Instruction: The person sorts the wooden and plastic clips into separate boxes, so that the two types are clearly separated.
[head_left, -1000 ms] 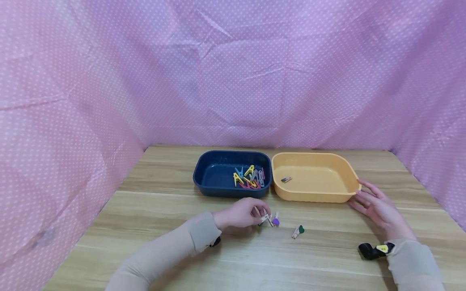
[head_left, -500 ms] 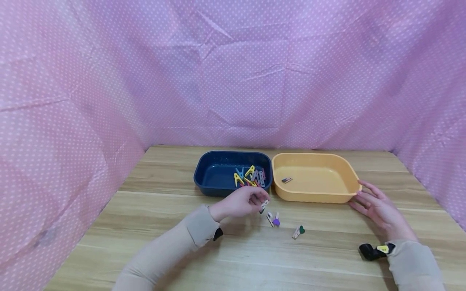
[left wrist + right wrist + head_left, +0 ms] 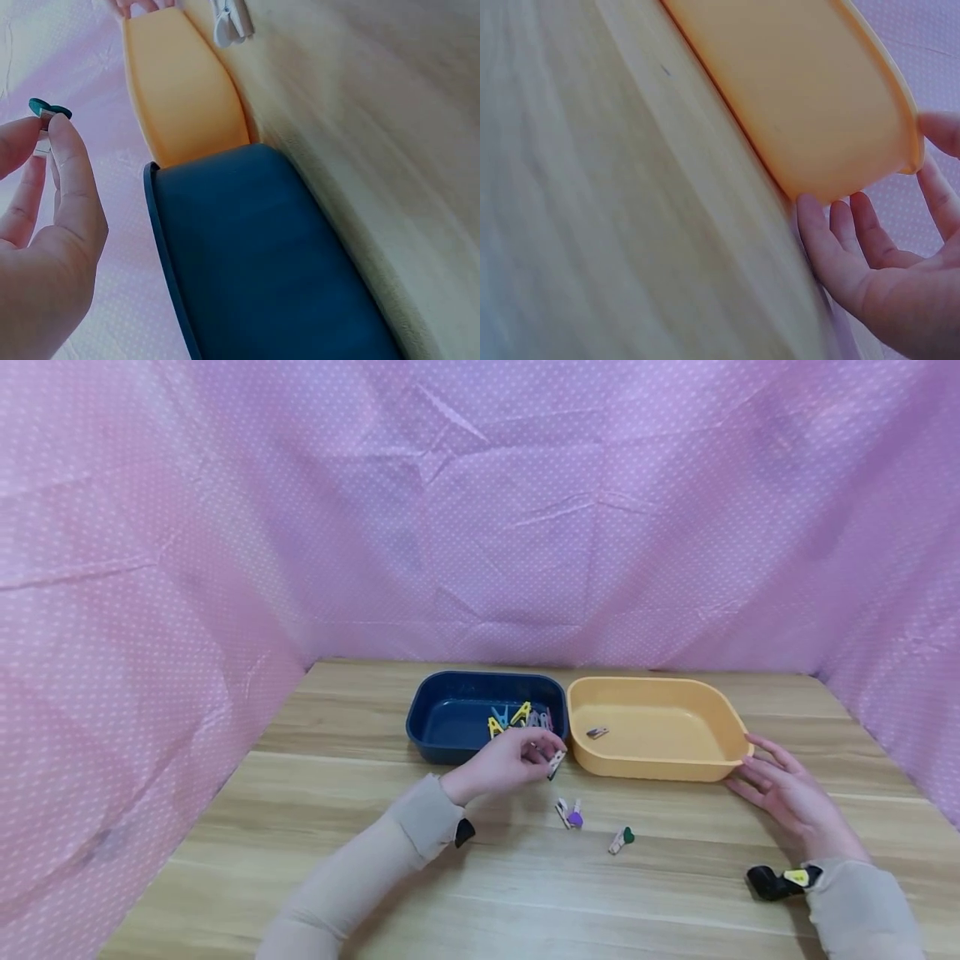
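Observation:
My left hand (image 3: pixel 510 762) pinches a small wooden clothespin (image 3: pixel 556 764) between thumb and fingertips, in front of the near right corner of the navy blue tray (image 3: pixel 450 752). In the left wrist view, a dark green ornament (image 3: pixel 51 109) shows at the end of this clothespin. My right hand (image 3: pixel 795 802) touches the right corner of the yellow tray (image 3: pixel 652 768) with loosely extended fingers; its fingertips rest against the wall and rim in the right wrist view. One clothespin (image 3: pixel 597 732) lies inside the yellow tray. Several coloured plastic clothespins (image 3: pixel 521 713) lie in the blue tray, partly hidden behind my left hand.
On the wooden table (image 3: pixel 480 893) in front of the trays lie a wooden clothespin (image 3: pixel 562 813), one with a purple heart (image 3: pixel 575 818) and one with a green heart (image 3: pixel 622 839). The trays stand side by side. A pink dotted cloth (image 3: pixel 480 527) hangs behind and beside the table.
My left hand has lifted a clothespin from the group on the table and carried it away from me, toward the trays. My right hand stays at the yellow tray's corner.

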`<state>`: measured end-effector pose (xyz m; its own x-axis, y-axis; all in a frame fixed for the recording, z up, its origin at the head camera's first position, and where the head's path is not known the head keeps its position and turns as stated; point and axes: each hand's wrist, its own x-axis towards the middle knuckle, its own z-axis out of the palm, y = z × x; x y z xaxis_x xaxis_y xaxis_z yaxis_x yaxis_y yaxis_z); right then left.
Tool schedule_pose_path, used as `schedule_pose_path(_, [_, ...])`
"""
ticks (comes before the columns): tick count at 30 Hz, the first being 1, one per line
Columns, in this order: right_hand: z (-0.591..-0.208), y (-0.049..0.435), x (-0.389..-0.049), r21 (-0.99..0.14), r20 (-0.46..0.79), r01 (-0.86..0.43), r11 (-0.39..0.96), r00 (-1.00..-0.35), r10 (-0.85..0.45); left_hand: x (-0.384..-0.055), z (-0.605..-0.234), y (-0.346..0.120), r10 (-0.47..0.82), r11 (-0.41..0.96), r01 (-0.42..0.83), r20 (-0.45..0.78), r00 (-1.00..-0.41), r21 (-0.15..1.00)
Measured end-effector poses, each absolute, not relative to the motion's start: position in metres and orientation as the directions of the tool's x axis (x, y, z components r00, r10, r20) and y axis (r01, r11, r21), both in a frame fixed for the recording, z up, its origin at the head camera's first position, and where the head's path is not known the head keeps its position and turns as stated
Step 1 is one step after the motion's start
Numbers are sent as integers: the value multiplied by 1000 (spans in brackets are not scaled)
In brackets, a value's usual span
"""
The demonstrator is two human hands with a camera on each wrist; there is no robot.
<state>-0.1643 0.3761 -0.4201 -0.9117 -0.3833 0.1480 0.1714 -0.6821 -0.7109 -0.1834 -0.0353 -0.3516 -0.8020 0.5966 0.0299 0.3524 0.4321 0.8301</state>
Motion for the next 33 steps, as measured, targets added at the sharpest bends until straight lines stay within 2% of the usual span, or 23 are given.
schedule_pose_path(11, [-423,378,-164,-707,159,171,-686,-907,-390,-200,-345,-20,560,393,347,78,-825,852])
schedule_pose_path(20, [-422,376,-163,-719,147,164,-675,-914,-379,-219,-335,-9,509,357,284,69,-858,890])
schedule_pose_path(27, [-420,376,-163,-724,144,168,-669,-912,-385,-237,-325,0,444,370,256,73,-893,893])
schedule_pose_path(33, [-418,376,-163,-721,133,170,-671,-917,-375,-245,-320,3,426,401,265,78,-902,877])
